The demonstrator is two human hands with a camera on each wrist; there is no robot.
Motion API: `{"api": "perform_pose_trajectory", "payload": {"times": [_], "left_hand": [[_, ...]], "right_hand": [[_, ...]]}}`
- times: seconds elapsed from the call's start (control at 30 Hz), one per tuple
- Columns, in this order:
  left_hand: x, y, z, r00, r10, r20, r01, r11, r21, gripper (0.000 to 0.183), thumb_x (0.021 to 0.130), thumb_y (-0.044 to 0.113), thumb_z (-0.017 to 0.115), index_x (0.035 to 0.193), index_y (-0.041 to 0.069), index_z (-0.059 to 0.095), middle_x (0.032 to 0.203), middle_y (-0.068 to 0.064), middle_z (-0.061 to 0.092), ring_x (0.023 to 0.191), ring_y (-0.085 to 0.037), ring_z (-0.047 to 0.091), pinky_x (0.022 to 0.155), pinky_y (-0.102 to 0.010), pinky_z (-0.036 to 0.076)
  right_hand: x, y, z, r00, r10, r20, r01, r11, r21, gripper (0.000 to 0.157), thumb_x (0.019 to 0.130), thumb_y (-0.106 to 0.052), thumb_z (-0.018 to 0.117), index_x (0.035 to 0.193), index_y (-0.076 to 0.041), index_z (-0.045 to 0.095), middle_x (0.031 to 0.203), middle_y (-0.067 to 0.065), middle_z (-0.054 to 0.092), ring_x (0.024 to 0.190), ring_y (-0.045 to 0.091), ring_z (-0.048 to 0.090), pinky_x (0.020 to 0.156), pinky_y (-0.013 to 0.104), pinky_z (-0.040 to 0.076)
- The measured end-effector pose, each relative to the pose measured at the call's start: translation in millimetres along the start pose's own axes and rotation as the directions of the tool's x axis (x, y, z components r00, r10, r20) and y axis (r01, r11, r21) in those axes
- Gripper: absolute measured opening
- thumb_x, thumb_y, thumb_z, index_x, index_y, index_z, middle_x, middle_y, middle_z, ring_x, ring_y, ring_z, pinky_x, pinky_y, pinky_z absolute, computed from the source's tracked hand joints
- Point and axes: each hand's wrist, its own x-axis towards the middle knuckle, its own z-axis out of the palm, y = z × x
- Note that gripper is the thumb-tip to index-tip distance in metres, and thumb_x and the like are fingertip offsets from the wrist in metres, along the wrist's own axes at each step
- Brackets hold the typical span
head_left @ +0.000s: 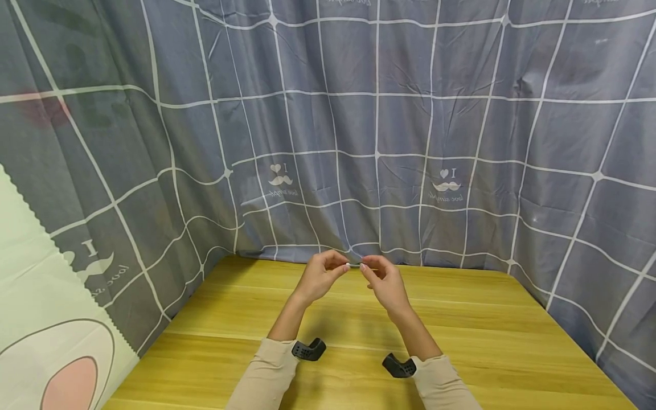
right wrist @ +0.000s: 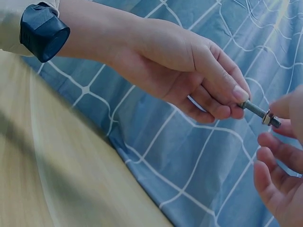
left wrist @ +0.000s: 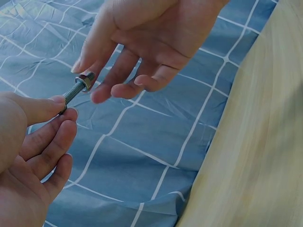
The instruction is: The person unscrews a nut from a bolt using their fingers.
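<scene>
Lengthwise, the bolt (left wrist: 74, 91) runs from pinching left fingers (left wrist: 47, 107) toward right fingers (right wrist: 289, 106), slightly parted about its nut (right wrist: 267, 118); their grip is unclear.

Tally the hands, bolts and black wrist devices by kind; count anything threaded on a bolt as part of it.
Left hand and right hand: 2
Bolt: 1
Left wrist device and right wrist device: 2
Total: 5
</scene>
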Motion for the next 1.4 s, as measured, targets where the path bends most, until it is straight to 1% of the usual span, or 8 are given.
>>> {"api": "perform_pose_trajectory", "payload": {"times": [0.13, 0.23, 0.37, 0.67, 0.97, 1.1, 1.27, 1.4], "left_hand": [[-4.4, 22.3, -4.4, 1.0, 0.01, 0.013, -0.01, 1.0, -0.001, 0.009, 0.096, -0.006, 0.069, 0.103, -0.011, 0.071, 0.097, -0.02, 0.074, 0.089, -0.035, 0.068, 0.079, -0.035, 0.052], [-8.1, 35.0, -6.7, 1.0, 0.022, 0.008, -0.022, 1.0, -0.01, 0.008, 0.096, -0.007, 0.069, 0.102, -0.011, 0.07, 0.096, -0.02, 0.073, 0.088, -0.034, 0.068, 0.079, -0.035, 0.053], [-9.0, 35.5, -6.6, 1.0, 0.018, 0.003, -0.018, 1.0, -0.016, 0.009, 0.096, -0.006, 0.069, 0.103, -0.011, 0.07, 0.096, -0.019, 0.073, 0.088, -0.034, 0.067, 0.08, -0.037, 0.053], [-8.4, 36.4, -7.3, 1.0, 0.015, 0.007, -0.014, 1.0, -0.021, 0.01, 0.096, -0.006, 0.068, 0.103, -0.013, 0.07, 0.096, -0.023, 0.073, 0.088, -0.036, 0.067, 0.08, -0.04, 0.052], [-8.2, 35.3, -7.2, 1.0, 0.015, 0.001, -0.015, 1.0, -0.021, 0.008, 0.096, -0.006, 0.069, 0.102, -0.011, 0.07, 0.095, -0.021, 0.073, 0.087, -0.035, 0.067, 0.079, -0.037, 0.052], [-8.2, 35.1, -7.2, 1.0, 0.022, -0.002, -0.022, 1.0, -0.017, 0.007, 0.096, -0.006, 0.069, 0.102, -0.009, 0.071, 0.096, -0.019, 0.073, 0.087, -0.033, 0.067, 0.08, -0.037, 0.053], [-8.9, 36.4, -7.6, 1.0, 0.029, -0.004, -0.029, 0.999, -0.019, 0.006, 0.096, -0.006, 0.069, 0.101, -0.009, 0.071, 0.095, -0.019, 0.073, 0.087, -0.033, 0.067, 0.08, -0.038, 0.053], [-8.2, 36.5, -8.0, 1.0, 0.026, 0.005, -0.026, 1.0, -0.016, 0.007, 0.096, -0.006, 0.069, 0.102, -0.011, 0.07, 0.096, -0.02, 0.073, 0.087, -0.036, 0.067, 0.08, -0.043, 0.053]], "right_hand": [[2, 8, 0.0, 1.0, -0.01, -0.015, 0.01, 1.0, 0.004, 0.019, 0.103, -0.009, 0.066, 0.114, 0.005, 0.07, 0.101, 0.011, 0.068, 0.091, 0.024, 0.06, 0.07, 0.029, 0.052], [0, 5, -0.1, 1.0, -0.021, -0.009, 0.021, 1.0, 0.022, 0.017, 0.101, -0.005, 0.067, 0.114, 0.006, 0.07, 0.104, 0.014, 0.067, 0.094, 0.029, 0.062, 0.072, 0.029, 0.052], [-1, 4, -0.2, 1.0, -0.029, -0.004, 0.029, 0.999, 0.022, 0.019, 0.1, -0.004, 0.069, 0.117, 0.005, 0.068, 0.111, 0.015, 0.068, 0.096, 0.027, 0.063, 0.073, 0.03, 0.052], [0, 5, 0.4, 1.0, -0.005, -0.022, 0.006, 1.0, 0.02, 0.019, 0.103, -0.007, 0.065, 0.115, 0.007, 0.07, 0.105, 0.022, 0.068, 0.09, 0.024, 0.059, 0.071, 0.029, 0.052], [-13, -28, 0.1, 0.999, -0.036, 0.012, 0.036, 0.999, -0.015, 0.02, 0.102, -0.002, 0.065, 0.118, 0.01, 0.067, 0.108, 0.018, 0.069, 0.092, 0.022, 0.063, 0.076, 0.04, 0.055], [-9, -17, 1.2, 1.0, -0.031, 0.004, 0.031, 0.999, -0.008, 0.019, 0.103, -0.002, 0.064, 0.117, 0.01, 0.068, 0.106, 0.02, 0.068, 0.093, 0.026, 0.061, 0.076, 0.04, 0.054], [0, 5, 1.2, 1.0, -0.03, 0.003, 0.03, 0.999, 0.025, 0.021, 0.101, 0.001, 0.066, 0.121, 0.006, 0.066, 0.118, 0.021, 0.065, 0.098, 0.029, 0.061, 0.074, 0.03, 0.051], [0, 5, 1.7, 1.0, -0.024, -0.004, 0.024, 1.0, 0.018, 0.021, 0.102, -0.004, 0.066, 0.121, 0.003, 0.067, 0.117, 0.021, 0.066, 0.096, 0.025, 0.062, 0.075, 0.036, 0.054]]}}
